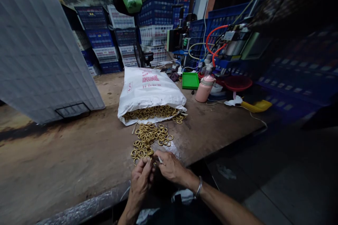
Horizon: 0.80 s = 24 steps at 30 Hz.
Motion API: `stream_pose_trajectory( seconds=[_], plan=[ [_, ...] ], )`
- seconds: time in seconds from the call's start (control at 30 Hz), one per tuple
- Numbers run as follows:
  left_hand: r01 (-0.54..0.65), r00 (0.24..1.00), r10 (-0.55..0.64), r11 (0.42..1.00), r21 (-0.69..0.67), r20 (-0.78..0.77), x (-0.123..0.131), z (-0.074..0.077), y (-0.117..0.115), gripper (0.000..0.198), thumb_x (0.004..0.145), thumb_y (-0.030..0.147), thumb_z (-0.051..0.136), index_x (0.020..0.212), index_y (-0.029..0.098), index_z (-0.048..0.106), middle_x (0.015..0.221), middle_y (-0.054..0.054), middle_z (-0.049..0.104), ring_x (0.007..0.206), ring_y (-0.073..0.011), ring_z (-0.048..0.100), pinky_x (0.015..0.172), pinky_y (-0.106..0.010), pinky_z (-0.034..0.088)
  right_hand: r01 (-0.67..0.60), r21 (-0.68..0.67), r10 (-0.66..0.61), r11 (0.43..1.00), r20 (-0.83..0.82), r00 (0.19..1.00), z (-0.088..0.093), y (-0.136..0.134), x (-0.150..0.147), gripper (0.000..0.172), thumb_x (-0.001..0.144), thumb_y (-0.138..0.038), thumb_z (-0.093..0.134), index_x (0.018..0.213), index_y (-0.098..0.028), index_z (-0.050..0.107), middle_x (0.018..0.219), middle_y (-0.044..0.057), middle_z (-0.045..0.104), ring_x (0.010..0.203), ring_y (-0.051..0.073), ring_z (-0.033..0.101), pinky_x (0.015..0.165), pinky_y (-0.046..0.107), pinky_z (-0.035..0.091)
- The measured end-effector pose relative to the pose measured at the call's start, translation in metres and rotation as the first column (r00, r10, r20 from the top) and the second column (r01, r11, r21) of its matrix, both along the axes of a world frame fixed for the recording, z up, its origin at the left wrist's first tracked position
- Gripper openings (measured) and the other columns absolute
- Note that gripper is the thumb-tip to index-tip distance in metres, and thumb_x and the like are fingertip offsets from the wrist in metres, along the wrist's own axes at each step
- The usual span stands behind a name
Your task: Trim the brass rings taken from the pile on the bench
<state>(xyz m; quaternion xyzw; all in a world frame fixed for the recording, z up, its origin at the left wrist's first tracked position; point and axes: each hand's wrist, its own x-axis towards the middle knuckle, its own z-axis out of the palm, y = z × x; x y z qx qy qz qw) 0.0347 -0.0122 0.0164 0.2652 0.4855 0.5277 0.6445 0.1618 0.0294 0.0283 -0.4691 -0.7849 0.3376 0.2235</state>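
Over the table's near edge, my left hand (141,178) is closed in a pinch, thumb against fingertips. What it holds is hidden behind the fingers. Close beside it, my right hand (170,167) is closed round a thin, pale, stick-like tool (160,159), most of which is covered by the fingers. Just beyond both hands lies a loose pile of gold-coloured metal rings (150,133). Behind the pile, a white plastic sack (150,89) with red print lies on its side, its mouth towards me, and more rings (153,112) fill the opening.
On the brown table (66,154), a grey-white padded panel (50,52) stands at left. A pink bottle (204,89), green tray (190,81), red dish (238,82) and yellow scoop (256,106) sit at right. A machine with orange hoses (235,44) and stacked crates (99,37) are behind.
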Motion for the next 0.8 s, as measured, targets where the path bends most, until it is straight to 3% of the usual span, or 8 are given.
stream_pose_trajectory(
  seconds=[0.17,0.33,0.43,0.6,0.8],
  plan=[
    [-0.011,0.999,0.013,0.998,0.068,-0.041,0.000,-0.003,-0.001,0.031,0.061,0.043,0.068,0.071,0.017,0.053,0.052,0.007,0.046,0.040,-0.0034,0.034,0.040,-0.015,0.025,-0.085,0.106,0.067,0.991,0.164,0.984,-0.005,-0.004,-0.001,0.028,0.062,-0.008,0.042,0.086,-0.019,0.052,0.066,0.000,0.055,0.058,0.012,0.045,0.054,0.023,0.025],
    [0.025,0.993,-0.009,0.990,0.135,-0.115,-0.002,-0.004,-0.006,0.026,0.068,0.041,0.063,0.068,0.017,0.052,0.052,0.007,0.045,0.043,-0.0043,0.035,0.042,-0.016,0.027,-0.122,0.105,0.091,0.987,0.258,0.962,-0.004,-0.002,0.000,0.030,0.064,-0.009,0.039,0.090,-0.018,0.051,0.066,0.001,0.056,0.056,0.013,0.046,0.052,0.024,0.024],
    [0.068,0.987,-0.049,0.990,0.123,-0.151,-0.002,0.005,-0.013,0.025,0.071,0.040,0.060,0.066,0.017,0.051,0.051,0.006,0.046,0.041,-0.0040,0.035,0.041,-0.016,0.026,-0.052,0.113,0.012,0.992,0.331,0.944,-0.006,0.006,0.008,0.027,0.067,-0.010,0.040,0.090,-0.017,0.051,0.069,0.002,0.058,0.058,0.013,0.048,0.053,0.024,0.025],
    [0.056,0.996,-0.055,0.998,-0.013,0.068,-0.007,0.020,-0.016,0.024,0.071,0.040,0.059,0.073,0.019,0.049,0.058,0.005,0.053,0.038,-0.0030,0.035,0.037,-0.014,0.023,0.148,0.137,-0.190,0.980,0.378,0.906,-0.013,0.024,0.026,0.024,0.071,-0.009,0.040,0.090,-0.017,0.051,0.071,0.003,0.059,0.063,0.014,0.051,0.055,0.023,0.026],
    [-0.052,0.987,0.054,0.998,-0.022,0.153,-0.017,0.015,-0.008,0.023,0.072,0.037,0.059,0.074,0.016,0.051,0.068,0.000,0.058,0.045,-0.0048,0.043,0.037,-0.015,0.028,0.066,0.126,-0.097,0.990,0.258,0.961,-0.019,0.012,0.016,0.012,0.080,-0.025,0.044,0.089,-0.020,0.050,0.079,0.002,0.059,0.073,0.015,0.054,0.062,0.023,0.031]
  ],
)
